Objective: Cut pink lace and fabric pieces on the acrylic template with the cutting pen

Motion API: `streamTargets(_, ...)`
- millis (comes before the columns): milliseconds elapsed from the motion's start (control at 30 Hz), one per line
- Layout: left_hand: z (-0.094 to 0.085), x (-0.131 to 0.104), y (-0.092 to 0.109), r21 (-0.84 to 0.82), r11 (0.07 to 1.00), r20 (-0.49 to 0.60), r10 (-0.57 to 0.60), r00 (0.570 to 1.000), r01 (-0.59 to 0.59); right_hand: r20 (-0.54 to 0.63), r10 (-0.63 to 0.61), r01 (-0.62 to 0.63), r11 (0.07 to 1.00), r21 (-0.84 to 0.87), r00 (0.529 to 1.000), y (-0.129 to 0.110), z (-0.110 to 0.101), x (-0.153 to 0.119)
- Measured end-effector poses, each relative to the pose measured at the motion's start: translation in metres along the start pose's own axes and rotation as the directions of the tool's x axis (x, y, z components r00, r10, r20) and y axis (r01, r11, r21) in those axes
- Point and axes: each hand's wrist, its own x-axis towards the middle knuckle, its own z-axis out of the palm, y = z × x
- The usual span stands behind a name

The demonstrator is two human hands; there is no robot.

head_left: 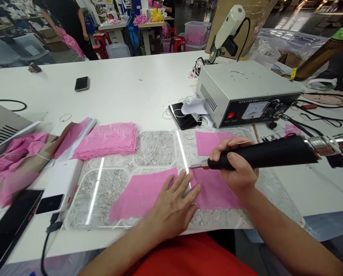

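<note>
From left to right on the desk (125, 96): a white device with a dark display (61, 184) at lower left, a stack of pink lace fabric (109, 140) at centre left, and a left pink panel (142, 191) at lower centre. The left hand (173, 203) lies flat over that panel's right end, its grip wide and fingers spread. The right hand (242, 174) wraps its grip around a black-handled tool (280, 151), the metal tip just beside the upper-left corner of a right pink panel (214, 193).
</note>
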Motion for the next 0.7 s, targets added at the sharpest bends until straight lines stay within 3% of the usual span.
streamTargets(200, -0.014, -0.013, -0.001, -0.061, 0.997, -0.168, 0.03, 0.985, -0.04, -0.034, 0.005, -0.003, 0.998, 0.061, 0.999, -0.013, -0.012, 0.001)
streamTargets(367, -0.01, -0.02, 0.007, -0.061, 0.986, -0.123, 0.145, 0.982, -0.153, 0.02, 0.061, -0.063, 0.995, 0.08, 0.998, -0.014, -0.013, -0.009)
streamTargets(700, -0.004, -0.021, 0.008, -0.019, 0.984, -0.079, 0.177, 0.981, -0.179, 0.097, 0.072, -0.08, 0.994, 0.076, 0.993, -0.008, -0.01, -0.018)
